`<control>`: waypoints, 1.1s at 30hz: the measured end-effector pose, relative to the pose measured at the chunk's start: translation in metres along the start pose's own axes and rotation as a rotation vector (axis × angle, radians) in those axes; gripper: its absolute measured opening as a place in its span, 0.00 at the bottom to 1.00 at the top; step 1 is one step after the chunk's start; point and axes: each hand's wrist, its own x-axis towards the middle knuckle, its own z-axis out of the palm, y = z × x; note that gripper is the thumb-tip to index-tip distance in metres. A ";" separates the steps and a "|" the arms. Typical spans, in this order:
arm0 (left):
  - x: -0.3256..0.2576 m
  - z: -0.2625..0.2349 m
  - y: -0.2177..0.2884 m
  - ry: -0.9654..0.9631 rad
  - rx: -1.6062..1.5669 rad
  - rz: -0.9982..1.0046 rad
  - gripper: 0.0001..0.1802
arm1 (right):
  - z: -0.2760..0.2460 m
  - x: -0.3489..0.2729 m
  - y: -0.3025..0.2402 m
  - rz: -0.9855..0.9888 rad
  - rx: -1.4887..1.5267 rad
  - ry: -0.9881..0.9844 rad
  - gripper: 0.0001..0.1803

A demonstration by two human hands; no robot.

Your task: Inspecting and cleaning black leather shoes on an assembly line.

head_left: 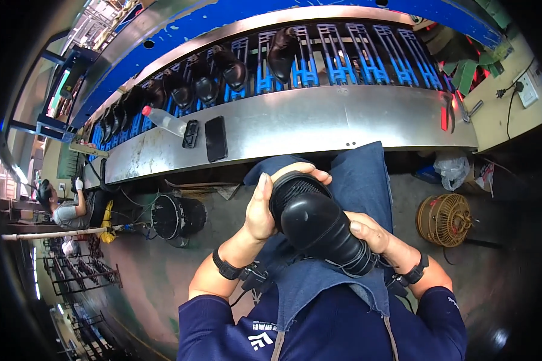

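Above my lap I hold a black leather shoe [319, 225], its rounded toe toward the upper left and its thin laces or cords [356, 260] toward the lower right. My right hand [370, 231] is closed around the shoe's lower-right part. Behind the toe is a dark, ribbed, sole-shaped piece [301, 185]; my left hand [268, 204] grips its rim, with fingers curled over the far edge. Toe and piece overlap closely; whether they are joined I cannot tell. A blue apron [358, 180] covers my legs beneath.
Ahead runs a steel ledge [319, 117] bearing a phone [216, 138], a small black object [190, 133] and a red-capped bottle [165, 120]. Beyond it, black shoes [230, 67] rest on blue-lit racks [337, 57]. A bucket [165, 216], a round tan cage [442, 219] and another person [69, 210] flank me.
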 end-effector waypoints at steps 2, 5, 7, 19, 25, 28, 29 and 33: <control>0.000 0.004 0.000 -0.031 0.127 0.019 0.40 | -0.001 -0.004 -0.005 -0.019 0.027 0.010 0.38; 0.000 0.006 -0.001 -0.023 0.207 0.035 0.40 | -0.004 -0.002 -0.010 -0.035 0.045 0.013 0.40; 0.000 0.011 0.000 -0.003 0.215 0.044 0.39 | -0.007 -0.003 -0.010 -0.026 0.043 0.004 0.40; -0.003 0.010 -0.001 0.021 0.274 0.092 0.38 | -0.011 -0.001 0.002 0.023 0.078 -0.007 0.36; -0.005 0.013 -0.002 0.014 0.285 0.083 0.39 | -0.008 -0.002 0.000 0.014 0.100 0.049 0.35; -0.007 0.013 -0.002 -0.002 0.290 0.071 0.39 | -0.011 -0.003 0.005 0.003 0.080 0.029 0.35; -0.008 0.013 -0.002 -0.017 0.292 0.067 0.39 | -0.012 -0.004 0.009 0.010 0.109 0.024 0.35; -0.015 0.022 -0.003 0.000 0.268 0.041 0.39 | -0.007 -0.009 0.011 0.027 0.192 0.050 0.33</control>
